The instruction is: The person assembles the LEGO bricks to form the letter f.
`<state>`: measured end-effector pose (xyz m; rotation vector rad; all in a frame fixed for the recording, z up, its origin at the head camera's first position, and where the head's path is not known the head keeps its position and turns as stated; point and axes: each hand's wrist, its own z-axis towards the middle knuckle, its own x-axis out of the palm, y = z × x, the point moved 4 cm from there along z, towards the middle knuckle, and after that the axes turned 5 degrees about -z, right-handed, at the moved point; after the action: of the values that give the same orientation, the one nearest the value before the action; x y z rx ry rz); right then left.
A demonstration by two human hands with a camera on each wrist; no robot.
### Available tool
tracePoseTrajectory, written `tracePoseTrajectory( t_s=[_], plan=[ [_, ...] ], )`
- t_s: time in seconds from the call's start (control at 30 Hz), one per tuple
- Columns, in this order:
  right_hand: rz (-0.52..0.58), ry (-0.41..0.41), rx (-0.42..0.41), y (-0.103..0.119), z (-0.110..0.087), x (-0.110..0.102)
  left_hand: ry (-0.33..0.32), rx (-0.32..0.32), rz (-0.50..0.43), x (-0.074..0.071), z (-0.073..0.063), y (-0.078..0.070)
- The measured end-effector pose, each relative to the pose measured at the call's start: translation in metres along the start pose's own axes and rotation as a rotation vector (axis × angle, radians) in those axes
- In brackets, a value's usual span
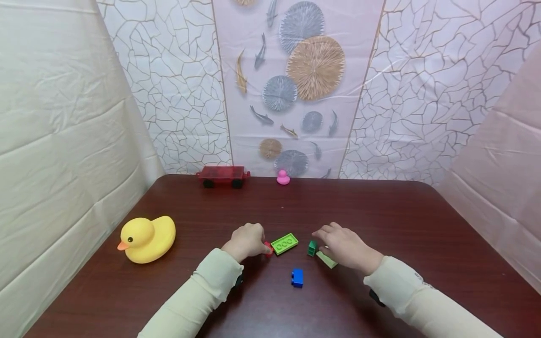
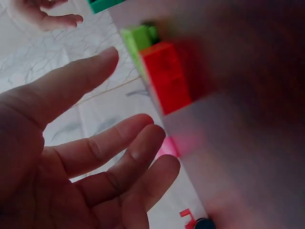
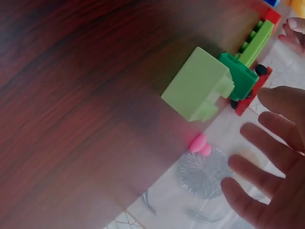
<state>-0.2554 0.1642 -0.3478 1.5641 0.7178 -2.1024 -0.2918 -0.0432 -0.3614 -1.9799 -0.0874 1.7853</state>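
My left hand [image 1: 246, 241] hovers by a red toy brick [image 2: 167, 78]; the left wrist view shows its thumb and fingers spread, apart from the brick. Just right of the red brick lies a lime green brick [image 1: 284, 243], its hollow underside facing up. My right hand [image 1: 347, 245] is above a pale green brick [image 3: 198, 86] and partly hides it in the head view. Its fingers are loosely spread and hold nothing in the right wrist view. A dark green brick [image 1: 312, 248] sits left of the pale one. Nearer the front is a blue brick [image 1: 297, 278].
A large yellow toy duck [image 1: 148, 239] stands at the left of the brown table [image 1: 372, 206]. Along the far edge are a red wheeled toy wagon [image 1: 222, 173] and a small pink duck [image 1: 283, 178]. Patterned cloth [image 1: 177, 89] hangs behind the table.
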Motion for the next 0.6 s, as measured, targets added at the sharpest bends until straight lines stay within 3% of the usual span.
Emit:
tracePoseTrajectory(
  t_s=[0.13,0.27,0.43,0.6],
  plan=[
    [0.034,0.049,-0.025,0.003,0.004,0.006,-0.021,0.003,0.043,0.007,0.002,-0.002],
    [0.023,0.03,-0.084,0.008,0.009,0.007,-0.022,-0.005,0.083,0.011,0.004,-0.005],
    [-0.008,0.007,-0.111,0.011,0.014,0.008,-0.001,-0.011,0.114,0.014,0.008,-0.009],
    [0.002,0.049,-0.106,0.01,0.018,0.013,0.038,-0.004,0.11,0.015,0.008,-0.011]
  ],
)
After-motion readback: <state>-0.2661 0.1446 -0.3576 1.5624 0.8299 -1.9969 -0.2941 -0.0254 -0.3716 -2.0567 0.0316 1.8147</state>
